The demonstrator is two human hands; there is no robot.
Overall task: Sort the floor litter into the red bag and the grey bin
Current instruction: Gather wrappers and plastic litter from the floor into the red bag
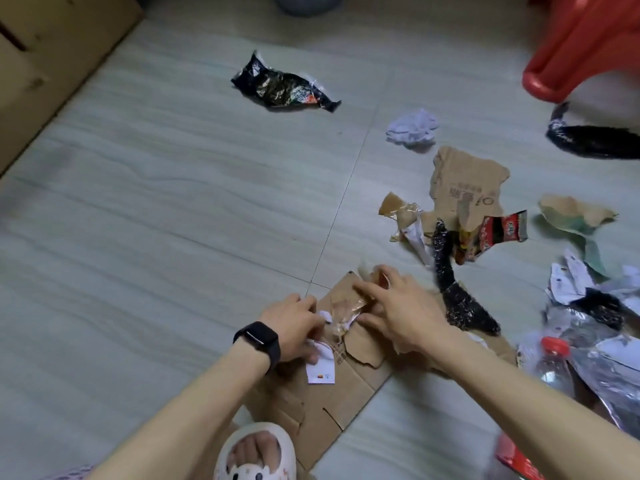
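Litter lies scattered on a pale tiled floor [173,202] with a faint wood-like grain and thin grout lines crossing near the middle. At 6 o'clock a flat cardboard sheet [346,393] lies on the tiles, and both hands work over its far end. The left hand [294,327], with a black watch [258,341] on its wrist, has its fingers curled round a white paper slip [322,370]. The right hand [398,313] pinches a crumpled brown scrap [346,308] between thumb and forefinger; the scrap touches the slip.

A black plastic strip [453,289] lies just beside the right hand, at 3 o'clock from it. Farther out at 2 o'clock are a red-and-black wrapper [495,232], a torn cardboard piece [464,181] and a crumpled white tissue [412,128]. A black snack wrapper [282,86] lies alone at 12 o'clock, well apart from the rest. At 4 o'clock a clear bottle with a red cap [554,358] lies among foil [609,379] and paper.

A red plastic object [581,46] stands at 1 o'clock, a grey rounded thing [304,3] at the top edge, and a cardboard box [52,64] at 10 o'clock. A white slipper [256,452] rests at the sheet's near corner.
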